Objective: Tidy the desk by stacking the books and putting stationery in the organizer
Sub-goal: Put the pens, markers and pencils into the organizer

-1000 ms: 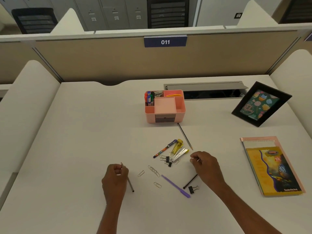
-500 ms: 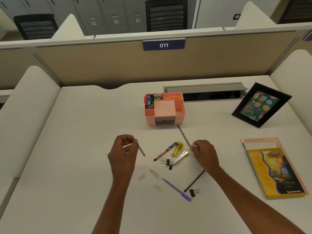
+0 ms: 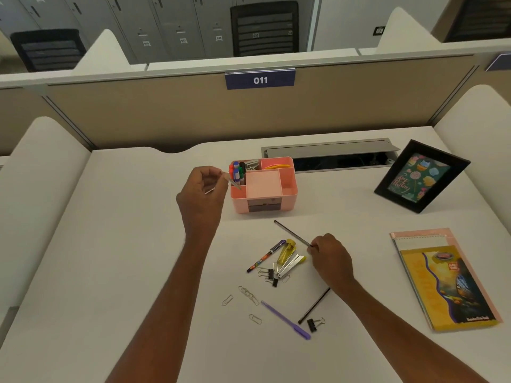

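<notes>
**Head view: tidying part-way through.** The left hand pinches a grey pencil between thumb and fingertips. The pencil's tip is at the front-left corner of the organizer and has not been let go. The right hand, fingers curled, pinches the near end of a dark pencil lying on the desk in front of the organizer.

**Done, as judged:** 2 books lie stacked near the right edge.

**Organizer contents:**
- Rear-left compartment: markers, standing upright.
- Just beside them: a metal clip.
- Rear-right compartment: a yellow item.
- Centre: pink, and whether it holds anything cannot be told.

**Left on the desk:**
- a patterned pen
- yellow-and-silver pieces, too small to identify
- binder clips
- paper clips
- a purple pen
- a black pencil
- 1 lone binder clip
</notes>
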A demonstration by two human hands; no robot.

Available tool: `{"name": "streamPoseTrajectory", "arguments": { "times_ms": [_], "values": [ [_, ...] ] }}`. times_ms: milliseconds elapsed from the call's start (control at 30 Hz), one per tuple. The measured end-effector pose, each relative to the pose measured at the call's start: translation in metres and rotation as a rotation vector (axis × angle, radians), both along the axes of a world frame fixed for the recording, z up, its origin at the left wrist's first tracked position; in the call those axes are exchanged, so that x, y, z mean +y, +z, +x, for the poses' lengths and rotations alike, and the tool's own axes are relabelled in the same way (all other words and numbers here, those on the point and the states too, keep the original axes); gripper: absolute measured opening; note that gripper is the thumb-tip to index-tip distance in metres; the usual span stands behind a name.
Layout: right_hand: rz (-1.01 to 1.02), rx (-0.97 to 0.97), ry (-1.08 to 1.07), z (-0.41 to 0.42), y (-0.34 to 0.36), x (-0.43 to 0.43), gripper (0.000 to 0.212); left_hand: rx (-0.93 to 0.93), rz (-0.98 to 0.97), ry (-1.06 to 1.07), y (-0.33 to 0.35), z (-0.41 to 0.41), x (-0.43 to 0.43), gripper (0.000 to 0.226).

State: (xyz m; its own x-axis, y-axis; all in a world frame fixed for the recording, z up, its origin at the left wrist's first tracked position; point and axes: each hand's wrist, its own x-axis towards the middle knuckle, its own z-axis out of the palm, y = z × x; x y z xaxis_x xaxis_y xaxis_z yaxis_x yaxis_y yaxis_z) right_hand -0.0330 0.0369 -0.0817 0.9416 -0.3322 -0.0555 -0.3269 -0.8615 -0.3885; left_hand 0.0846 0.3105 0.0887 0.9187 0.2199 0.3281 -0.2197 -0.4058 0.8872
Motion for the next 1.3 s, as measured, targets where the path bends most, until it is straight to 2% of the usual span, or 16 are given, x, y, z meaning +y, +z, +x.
{"name": "streamPoseTrajectory", "arguments": {
  "times_ms": [200, 667, 933, 1300],
  "values": [
    [-0.080, -0.016, 0.046, -0.002, -0.003, -0.003, 0.014, 0.024, 0.090, -0.020, -0.022, 0.033, -0.005, 0.016],
    [-0.034, -0.065, 0.035, -0.003, -0.005, -0.005, 0.016, 0.243, 0.208, 0.004, -0.070, 0.069, -0.010, 0.017],
    [-0.004, -0.050, 0.020, -0.004, -0.003, -0.005, 0.014, 0.276, 0.276, 0.016, -0.082, 0.083, -0.010, 0.022],
    [0.045, -0.012, -0.004, -0.003, 0.003, -0.005, 0.013, 0.323, 0.272, 0.007, -0.091, 0.078, -0.009, 0.018]
  ]
}}
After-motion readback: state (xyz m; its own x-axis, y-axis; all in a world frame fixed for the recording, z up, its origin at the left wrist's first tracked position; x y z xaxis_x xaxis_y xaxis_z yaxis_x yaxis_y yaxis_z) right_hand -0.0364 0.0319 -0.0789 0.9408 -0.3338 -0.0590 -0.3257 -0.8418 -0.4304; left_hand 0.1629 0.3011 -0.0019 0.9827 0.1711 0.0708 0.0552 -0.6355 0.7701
